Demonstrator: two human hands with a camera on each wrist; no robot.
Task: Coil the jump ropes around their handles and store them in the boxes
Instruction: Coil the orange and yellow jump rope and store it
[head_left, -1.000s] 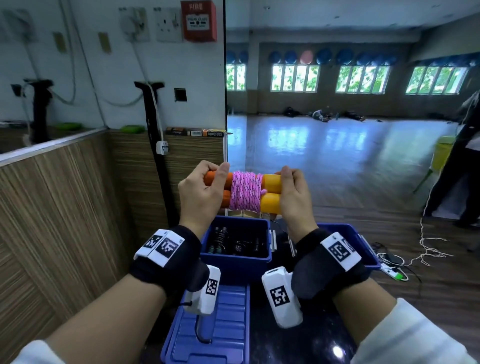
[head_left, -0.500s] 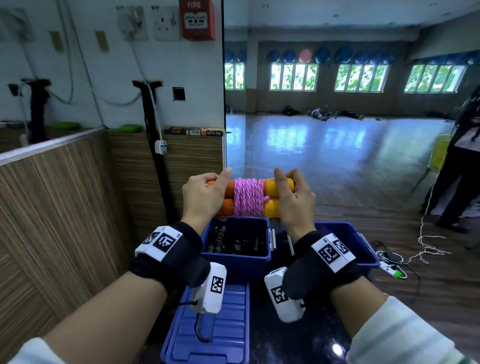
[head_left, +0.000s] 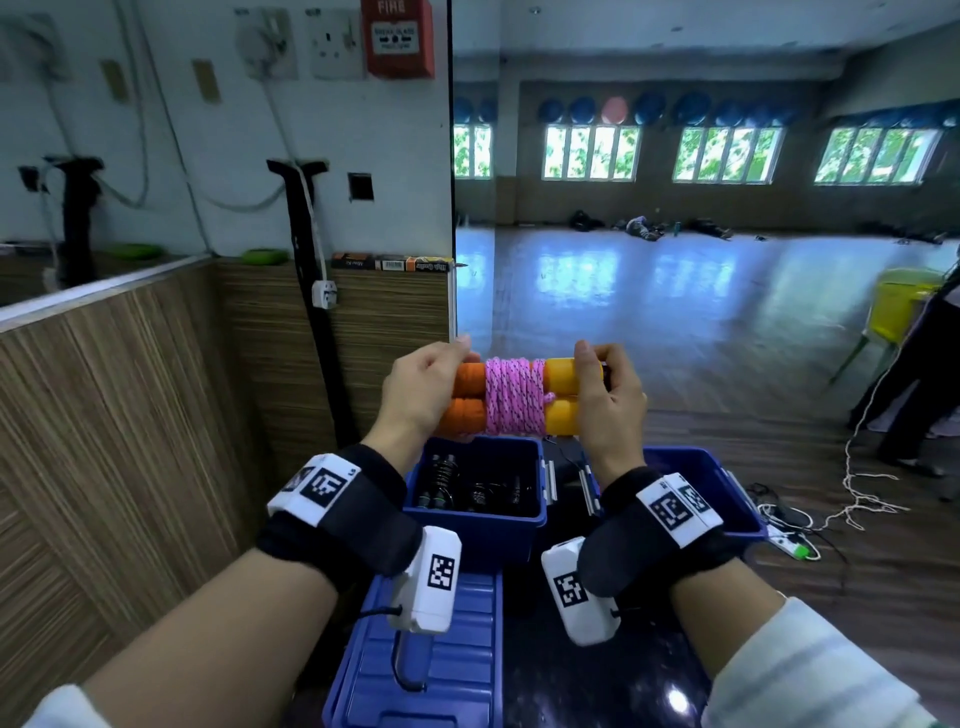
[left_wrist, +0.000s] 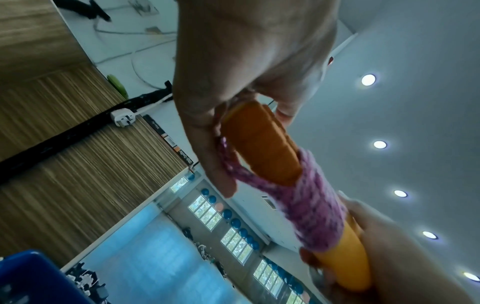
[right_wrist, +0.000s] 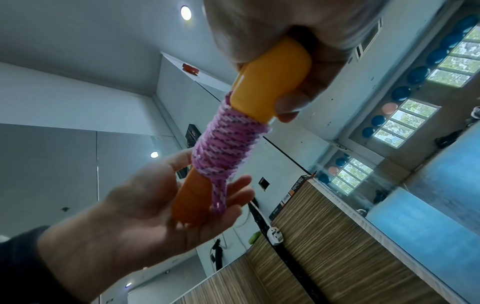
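Observation:
A jump rope bundle (head_left: 514, 397) hangs in the air: two handles lie side by side, orange grips to the left, yellow ends to the right, pink rope (right_wrist: 228, 148) coiled tight round their middle. My left hand (head_left: 441, 382) grips the orange ends, and its thumb holds a loose pink strand (left_wrist: 233, 168) against a grip. My right hand (head_left: 597, 387) clasps the yellow ends (right_wrist: 272, 78). Just below the bundle stands an open blue box (head_left: 478, 525) with black jump ropes inside. A second open blue box (head_left: 727, 519) stands to its right, its inside mostly hidden by my right wrist.
A blue lid (head_left: 447, 670) lies in front of the left box on a dark glossy top (head_left: 597, 686). Wood panelling (head_left: 130, 441) and a black post (head_left: 317, 312) close off the left. On the right are a person's legs (head_left: 914, 395), a white cord (head_left: 852, 499) and a power strip (head_left: 789, 545).
Both hands have shifted outward toward the handle ends, so more orange and yellow shows. The bundle stays above the left box, a little lower.

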